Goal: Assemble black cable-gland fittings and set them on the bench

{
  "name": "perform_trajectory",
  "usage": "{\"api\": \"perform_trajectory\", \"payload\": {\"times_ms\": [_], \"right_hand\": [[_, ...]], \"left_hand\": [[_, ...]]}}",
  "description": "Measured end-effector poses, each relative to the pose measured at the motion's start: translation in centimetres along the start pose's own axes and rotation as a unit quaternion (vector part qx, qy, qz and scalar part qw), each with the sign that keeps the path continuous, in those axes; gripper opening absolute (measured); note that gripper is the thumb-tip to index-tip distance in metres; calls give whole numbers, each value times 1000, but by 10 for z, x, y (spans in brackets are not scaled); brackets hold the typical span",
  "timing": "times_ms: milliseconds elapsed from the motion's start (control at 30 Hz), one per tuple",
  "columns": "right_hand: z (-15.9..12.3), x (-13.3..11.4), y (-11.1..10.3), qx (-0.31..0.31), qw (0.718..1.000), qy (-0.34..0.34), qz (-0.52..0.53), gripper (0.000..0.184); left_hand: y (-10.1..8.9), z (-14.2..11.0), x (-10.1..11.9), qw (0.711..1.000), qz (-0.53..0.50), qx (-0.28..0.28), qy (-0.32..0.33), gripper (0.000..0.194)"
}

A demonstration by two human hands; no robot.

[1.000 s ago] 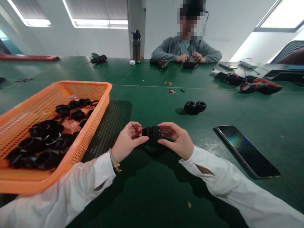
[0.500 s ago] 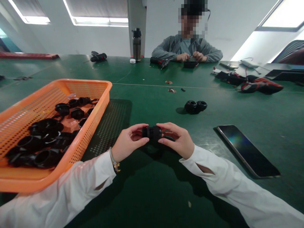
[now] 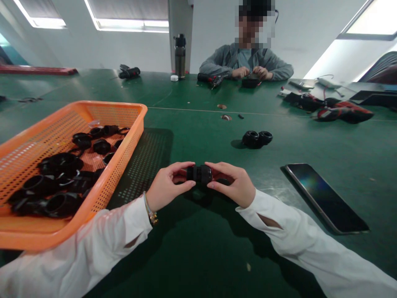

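Note:
Both my hands hold one black round plastic fitting just above the green table. My left hand pinches its left end with thumb and fingers. Its right end sits in the closed fingers of my right hand. Both sleeves are white, and a bracelet circles my left wrist. An orange mesh basket to my left holds several more black fittings. Two joined black fittings lie on the table beyond my right hand.
A dark phone lies face up at my right. Across the table a person in a grey jacket handles small parts. A tall bottle, black tools and red and black gear sit along the far side.
The fitting stays between both hands; my fingers have shifted slightly around it. The view has tilted a little.

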State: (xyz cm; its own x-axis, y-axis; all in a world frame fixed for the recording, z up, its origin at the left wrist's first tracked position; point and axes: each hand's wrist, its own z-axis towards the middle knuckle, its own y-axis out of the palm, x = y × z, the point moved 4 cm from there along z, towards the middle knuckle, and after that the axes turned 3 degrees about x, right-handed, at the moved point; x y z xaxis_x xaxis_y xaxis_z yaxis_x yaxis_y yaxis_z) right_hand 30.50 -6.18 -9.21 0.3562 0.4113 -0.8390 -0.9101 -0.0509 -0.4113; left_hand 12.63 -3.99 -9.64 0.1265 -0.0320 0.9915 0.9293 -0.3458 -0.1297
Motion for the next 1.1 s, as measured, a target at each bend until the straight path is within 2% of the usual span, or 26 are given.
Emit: {"api": "perform_trajectory", "payload": {"times_ms": [100, 267, 467, 600, 1100], "right_hand": [[-1, 0, 0, -5, 1000, -9, -11, 43], [-2, 0, 0, 23, 1000, -7, -15, 40], [-4, 0, 1, 57, 997, 7, 60, 45], [-3, -1, 1, 52, 997, 2, 64, 34], [-3, 0, -1, 35, 999, -1, 36, 38]], "left_hand": [[0, 0, 1, 1000, 0, 1, -4, 49], [1, 0, 2, 1000, 1, 2, -10, 50], [1, 0, 1, 1000, 2, -5, -9, 51], [2, 0, 1, 1000, 0, -9, -8, 51], [2, -1, 4, 1000, 0, -11, 25, 46]]}}
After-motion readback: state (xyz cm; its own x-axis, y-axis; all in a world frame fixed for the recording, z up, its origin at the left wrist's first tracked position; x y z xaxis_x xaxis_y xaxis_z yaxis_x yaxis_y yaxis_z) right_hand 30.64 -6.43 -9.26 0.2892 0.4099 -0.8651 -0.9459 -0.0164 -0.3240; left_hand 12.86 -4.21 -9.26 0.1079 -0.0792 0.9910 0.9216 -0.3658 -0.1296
